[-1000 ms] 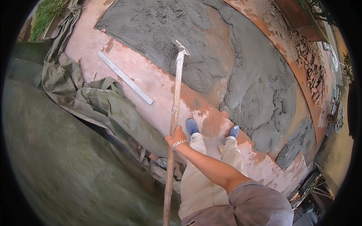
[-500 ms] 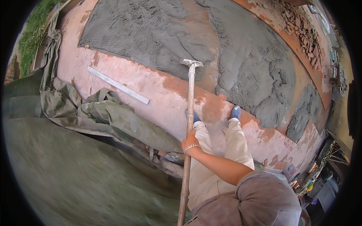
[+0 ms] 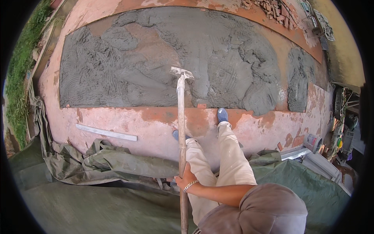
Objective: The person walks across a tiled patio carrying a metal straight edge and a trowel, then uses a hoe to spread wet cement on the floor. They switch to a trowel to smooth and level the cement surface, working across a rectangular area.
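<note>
My right hand (image 3: 185, 180), with a chain bracelet on the wrist, is wrapped round the long pale wooden handle (image 3: 181, 128) of a hoe. The handle runs almost straight away from me. At its far end the mortar-crusted crosswise head (image 3: 182, 72) meets wet grey mortar (image 3: 230, 50), close to a thin brownish patch (image 3: 152, 43). The mortar lies in uneven, ridged heaps over the ground. My left hand is out of view; the handle's near end leaves the lower edge.
My shoes (image 3: 222, 115) stand by the mortar's near edge, beside a brick piece (image 3: 201, 105). A metal straightedge (image 3: 107, 132) lies left, with crumpled green tarpaulin (image 3: 128, 162) nearer me. Broken bricks (image 3: 280, 11) lie far right; a bucket (image 3: 312, 142) stands at right.
The view has turned, so the mortar's near edge now runs level. The hoe head has moved rightward and farther in over the mortar. My right hand keeps its grip; my feet stay put.
</note>
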